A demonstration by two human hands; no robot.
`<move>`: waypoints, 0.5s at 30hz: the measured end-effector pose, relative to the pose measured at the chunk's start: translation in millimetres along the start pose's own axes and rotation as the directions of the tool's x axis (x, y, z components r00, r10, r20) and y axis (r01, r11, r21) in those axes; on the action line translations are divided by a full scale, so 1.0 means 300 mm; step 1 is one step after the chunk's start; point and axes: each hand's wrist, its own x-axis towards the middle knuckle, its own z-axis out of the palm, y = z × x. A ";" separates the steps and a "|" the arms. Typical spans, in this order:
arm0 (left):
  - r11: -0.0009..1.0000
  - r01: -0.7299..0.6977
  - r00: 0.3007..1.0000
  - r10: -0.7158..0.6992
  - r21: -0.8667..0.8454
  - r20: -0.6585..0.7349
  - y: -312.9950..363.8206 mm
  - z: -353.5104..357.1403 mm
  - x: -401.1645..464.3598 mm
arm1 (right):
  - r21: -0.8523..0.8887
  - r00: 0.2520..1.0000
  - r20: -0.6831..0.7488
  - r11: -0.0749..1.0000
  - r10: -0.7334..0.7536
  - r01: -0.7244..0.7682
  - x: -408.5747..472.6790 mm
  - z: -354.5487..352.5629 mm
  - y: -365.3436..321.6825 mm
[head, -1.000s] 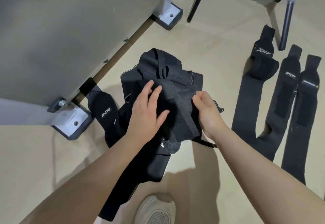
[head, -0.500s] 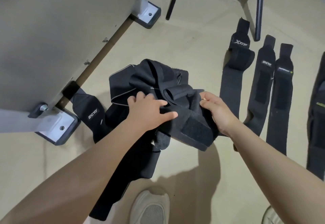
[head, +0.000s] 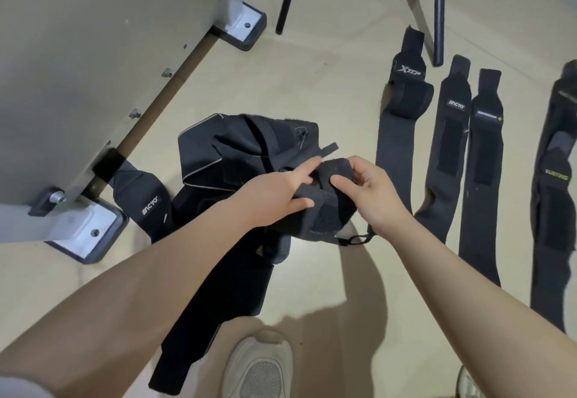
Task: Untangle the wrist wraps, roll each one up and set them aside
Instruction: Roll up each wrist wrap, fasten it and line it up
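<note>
A tangled heap of black wrist wraps (head: 249, 147) lies on the beige floor in the middle of the view. My left hand (head: 278, 193) and my right hand (head: 371, 191) both grip one black wrap (head: 327, 210) lifted from the right side of the heap; my right thumb and fingers pinch its folded end, my left fingers press on its strap. A thin loop (head: 356, 238) hangs below it. Several untangled wraps lie flat on the right: an XTEP wrap (head: 402, 110), two narrower wraps (head: 449, 147) (head: 484, 163) and one with green lettering (head: 555, 185).
A grey panel on bolted metal feet (head: 81, 229) stands at the left, with one wrap (head: 146, 204) lying against its foot. Black tripod legs (head: 438, 13) stand at the top right. My white shoe (head: 259, 366) is at the bottom centre.
The held wrap has been folded in: my right hand moved from its side edge to pinch the rolled end, and my left hand shifted right onto the strap. The camera tilted slightly.
</note>
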 end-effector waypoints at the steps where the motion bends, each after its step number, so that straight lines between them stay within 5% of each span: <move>1: 0.999 0.027 1.000 -0.027 -0.024 0.010 -0.003 0.003 0.003 | -0.001 1.000 0.007 1.000 0.008 -0.008 -0.005 0.004 0.008; 4: 0.999 0.021 0.999 -0.023 0.035 0.036 -0.009 0.024 0.012 | -0.117 0.998 -0.066 0.993 -0.009 0.001 -0.008 0.002 0.031; 8: 0.975 0.058 0.998 -0.061 0.216 0.005 -0.050 0.055 -0.026 | -0.003 0.842 -0.539 1.000 0.018 -0.023 0.018 -0.124 0.011; 12: 0.987 0.068 0.994 -0.056 0.144 -0.091 -0.072 0.038 -0.048 | -0.042 0.855 -0.462 0.958 0.234 -0.285 0.049 -0.203 0.089; 15: 0.986 0.022 0.993 -0.003 0.164 -0.115 -0.052 0.025 -0.045 | -0.365 0.868 -0.421 0.827 0.264 -0.428 0.039 -0.147 0.112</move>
